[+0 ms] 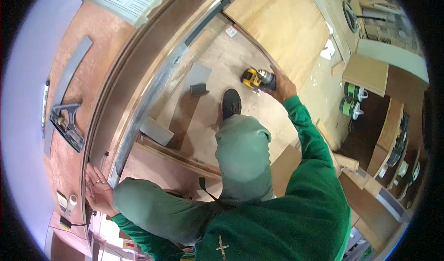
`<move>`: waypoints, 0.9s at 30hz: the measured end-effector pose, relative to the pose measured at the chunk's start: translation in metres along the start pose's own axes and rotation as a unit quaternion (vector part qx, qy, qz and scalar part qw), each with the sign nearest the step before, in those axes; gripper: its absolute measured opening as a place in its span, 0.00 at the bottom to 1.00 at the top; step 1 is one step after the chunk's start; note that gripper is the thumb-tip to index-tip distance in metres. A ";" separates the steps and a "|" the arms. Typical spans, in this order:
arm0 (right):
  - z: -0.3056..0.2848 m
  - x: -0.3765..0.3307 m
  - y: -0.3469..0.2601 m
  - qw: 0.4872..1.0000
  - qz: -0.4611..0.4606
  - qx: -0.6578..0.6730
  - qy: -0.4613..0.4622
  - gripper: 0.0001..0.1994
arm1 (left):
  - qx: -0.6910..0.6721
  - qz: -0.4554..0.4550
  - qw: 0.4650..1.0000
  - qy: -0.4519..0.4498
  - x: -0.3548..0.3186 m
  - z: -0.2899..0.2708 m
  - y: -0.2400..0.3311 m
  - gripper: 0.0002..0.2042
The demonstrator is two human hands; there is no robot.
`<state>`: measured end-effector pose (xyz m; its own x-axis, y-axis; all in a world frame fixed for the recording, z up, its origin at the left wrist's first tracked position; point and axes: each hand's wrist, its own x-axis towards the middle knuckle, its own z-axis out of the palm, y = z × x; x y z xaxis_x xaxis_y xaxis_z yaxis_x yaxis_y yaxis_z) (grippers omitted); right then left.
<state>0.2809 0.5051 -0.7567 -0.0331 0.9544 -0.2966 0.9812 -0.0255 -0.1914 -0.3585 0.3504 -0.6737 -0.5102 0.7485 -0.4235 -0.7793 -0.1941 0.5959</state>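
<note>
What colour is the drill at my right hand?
Yellow and black with some silver; the drill shows in the head view.

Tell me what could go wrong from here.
The drill could slip from the right hand, which grips it by one end, and perhaps land near the shoe. The shoe might also catch the loose grey block lying on the floor close by. The square lies near the bench edge, so a sweep of the left hand could knock it off.
</note>
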 end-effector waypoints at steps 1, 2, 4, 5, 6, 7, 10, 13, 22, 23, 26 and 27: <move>0.002 0.000 0.012 0.998 0.019 -0.020 -0.053 0.41 | -0.004 -0.012 1.000 -0.007 0.002 -0.002 0.000 0.25; 0.001 0.003 0.017 0.998 0.000 -0.032 -0.057 0.40 | -0.006 -0.022 1.000 -0.010 0.000 -0.003 0.001 0.25; 0.001 0.002 0.033 0.997 -0.037 -0.046 -0.046 0.37 | 0.032 -0.031 0.999 -0.021 0.001 -0.012 0.009 0.23; 0.005 0.005 0.042 0.997 -0.059 -0.046 -0.031 0.36 | 0.072 -0.034 0.996 -0.029 0.005 -0.016 0.013 0.21; -0.005 0.009 0.032 0.999 -0.008 -0.019 -0.038 0.35 | 0.095 -0.040 0.994 0.022 0.006 -0.010 0.014 0.20; -0.022 0.010 0.022 0.998 0.042 0.004 -0.050 0.34 | 0.083 -0.057 0.995 -0.004 0.004 -0.005 0.014 0.19; -0.046 0.011 0.056 0.956 0.099 0.277 0.005 0.29 | 0.101 -0.060 0.993 0.009 0.012 0.021 0.008 0.15; -0.093 0.038 0.083 0.954 0.116 0.275 0.035 0.24 | 0.125 -0.049 0.990 0.036 0.012 0.023 0.000 0.13; -0.133 0.209 0.210 0.989 0.086 0.082 0.092 0.29 | 0.179 0.018 0.978 0.106 0.012 0.052 -0.036 0.19; -0.142 0.221 0.214 0.988 0.098 0.089 0.077 0.29 | 0.192 0.017 0.973 0.123 0.013 0.056 -0.039 0.19; -0.145 0.257 0.228 0.983 0.111 0.144 0.025 0.28 | 0.209 0.014 0.969 0.134 0.010 0.061 -0.034 0.19; -0.144 0.262 0.244 0.979 0.117 0.167 0.010 0.28 | 0.217 0.013 0.967 0.129 0.013 0.063 -0.034 0.19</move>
<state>0.5390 0.7914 -0.7466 0.1917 0.9168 -0.3504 0.8446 -0.3359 -0.4169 -0.3157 0.4069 -0.6564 -0.6460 0.5524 -0.5269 -0.5665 0.1157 0.8159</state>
